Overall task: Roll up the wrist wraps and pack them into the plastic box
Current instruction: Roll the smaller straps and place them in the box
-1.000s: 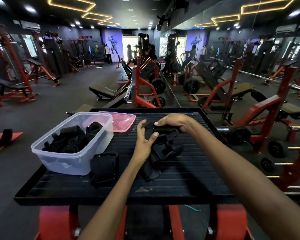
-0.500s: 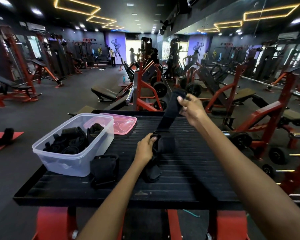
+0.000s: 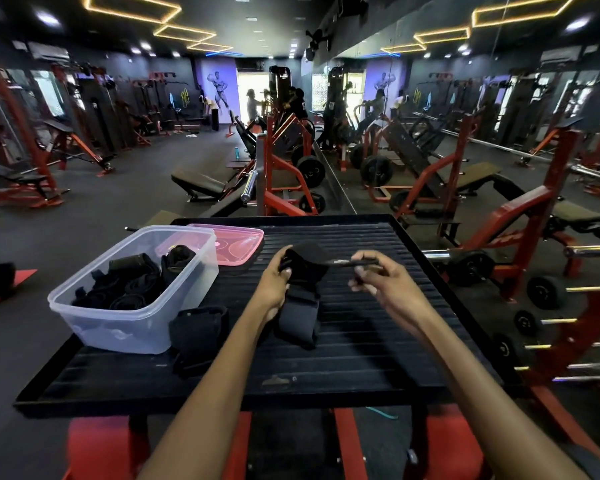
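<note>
Nearest, item 1: black ribbed desk (image 3: 378,341), carrying all the task's things.

Item 2: 1 loose wrist wrap (image 3: 198,332), lying unrolled at the near left of the desk, touching the front of the plastic box.

Item 3: left hand (image 3: 274,289), fingers curling round the bundled body of the wrist wrap in work (image 3: 303,268); a slack tail of black fabric is hanging down from that grip onto the desk.

Item 4: right hand (image 3: 383,282), pinching the thin strap end (image 3: 355,262) of the same wrap and pulling it out sideways, so the strap is running level between the 2 hands.

Item 5: plastic box (image 3: 118,327), clear, standing open at the left of the desk and already holding several rolled black wraps (image 3: 129,285).

Item 6: pink lid (image 3: 236,245), lying behind the box, touching or just beside it.

Farther off: red and black gym machines (image 3: 284,174) and benches filling the floor, with a few persons standing in the distance.

Step in hand, by judgement: straightening the wrap ahead of rolling. The next move is calling for the left hand to be turning the bundle while the right keeps the strap taut, so the roll is coming out tight enough to fit among the others. At least 1 more wrap is waiting after this.
</note>
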Tool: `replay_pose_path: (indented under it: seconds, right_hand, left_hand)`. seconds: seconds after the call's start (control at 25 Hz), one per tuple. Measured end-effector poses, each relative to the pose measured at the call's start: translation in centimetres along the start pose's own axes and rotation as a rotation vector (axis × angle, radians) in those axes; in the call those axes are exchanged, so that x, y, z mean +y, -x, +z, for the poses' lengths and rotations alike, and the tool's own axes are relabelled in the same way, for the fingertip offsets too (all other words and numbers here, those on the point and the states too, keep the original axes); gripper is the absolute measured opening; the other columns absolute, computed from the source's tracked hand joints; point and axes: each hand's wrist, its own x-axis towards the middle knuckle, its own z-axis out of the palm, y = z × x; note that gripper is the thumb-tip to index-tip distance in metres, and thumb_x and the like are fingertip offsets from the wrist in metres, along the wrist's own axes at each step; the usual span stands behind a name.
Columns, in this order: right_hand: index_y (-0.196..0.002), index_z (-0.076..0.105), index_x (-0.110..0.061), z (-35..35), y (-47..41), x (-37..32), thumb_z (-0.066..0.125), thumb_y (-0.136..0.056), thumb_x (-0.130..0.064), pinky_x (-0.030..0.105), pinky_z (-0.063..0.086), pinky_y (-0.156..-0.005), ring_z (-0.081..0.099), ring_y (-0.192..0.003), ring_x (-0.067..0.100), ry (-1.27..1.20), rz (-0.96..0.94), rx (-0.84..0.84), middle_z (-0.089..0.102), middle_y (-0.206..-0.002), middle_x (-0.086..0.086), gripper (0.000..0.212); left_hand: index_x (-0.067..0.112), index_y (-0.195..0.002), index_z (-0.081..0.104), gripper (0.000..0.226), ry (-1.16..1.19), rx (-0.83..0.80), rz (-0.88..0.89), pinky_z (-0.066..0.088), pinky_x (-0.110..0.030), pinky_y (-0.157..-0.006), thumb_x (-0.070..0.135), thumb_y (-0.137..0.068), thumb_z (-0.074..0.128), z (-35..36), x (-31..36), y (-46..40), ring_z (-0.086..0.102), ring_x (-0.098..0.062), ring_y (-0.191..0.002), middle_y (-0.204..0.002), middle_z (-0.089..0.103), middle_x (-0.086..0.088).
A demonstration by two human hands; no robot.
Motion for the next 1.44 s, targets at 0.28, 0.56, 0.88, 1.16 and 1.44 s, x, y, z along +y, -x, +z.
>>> replay_pose_path:
  seconds: [0.28,0.56,0.88,1.16,1.44]
  right_hand:
    - [-0.084,0.069,0.000,-2.0,0.0,1.0,0.056,-0.087,-0.008,0.021,0.055,-0.063,0.057,-0.062,0.018,-0.209,0.057,0.079,0.059,-0.074,0.016,0.015]
    - [-0.082,0.065,-0.007,-2.3,-0.3,6.2,0.062,-0.082,0.009,0.007,0.045,-0.052,0.058,-0.053,-0.005,0.224,0.116,0.162,0.067,-0.056,-0.015,0.017]
    - [-0.072,0.056,-0.014,2.5,-2.4,7.4,0.052,-0.089,0.007,0.017,0.049,-0.055,0.054,-0.066,0.011,0.036,0.221,0.093,0.058,-0.072,0.001,0.027]
    - [-0.075,0.061,-0.009,3.2,-2.8,5.8,0.057,-0.072,-0.013,0.026,0.051,-0.062,0.054,-0.060,0.015,-0.557,0.375,-0.051,0.057,-0.069,0.004,0.006]
    - [-0.128,0.055,-0.003,4.3,-2.9,4.4,0.051,-0.094,-0.027,0.041,0.045,-0.104,0.055,-0.121,0.031,-0.383,0.282,-0.156,0.058,-0.129,0.019,0.042]
  left_hand:
    - [0.012,-0.134,0.043,0.048,0.115,-0.076,-0.007,0.040,-0.031,-0.101,-0.010,-0.093,0.035,-0.3,0.5,0.4,0.055,-0.017,-0.109,-0.123,0.055,-0.007]
    - [0.022,-0.128,0.050,0.042,0.026,-0.099,0.130,0.041,-0.028,-0.096,-0.004,-0.096,0.039,0.5,-0.6,1.4,0.057,-0.016,-0.108,-0.120,0.060,-0.006]
    - [0.036,-0.119,0.054,0.045,0.040,-0.079,0.149,0.035,-0.041,-0.111,-0.001,-0.097,0.040,0.3,-1.0,2.2,0.051,-0.022,-0.124,-0.131,0.055,-0.006]
    - [0.021,-0.144,0.032,0.055,-0.374,0.028,0.306,0.029,-0.007,-0.097,-0.004,-0.095,0.036,1.0,-0.1,2.3,0.038,-0.005,-0.123,-0.141,0.044,-0.007]
    - [0.016,-0.138,0.038,0.067,0.220,-0.069,0.007,0.050,-0.024,-0.083,0.014,-0.073,0.054,2.2,1.9,2.9,0.063,-0.013,-0.094,-0.115,0.062,-0.006]
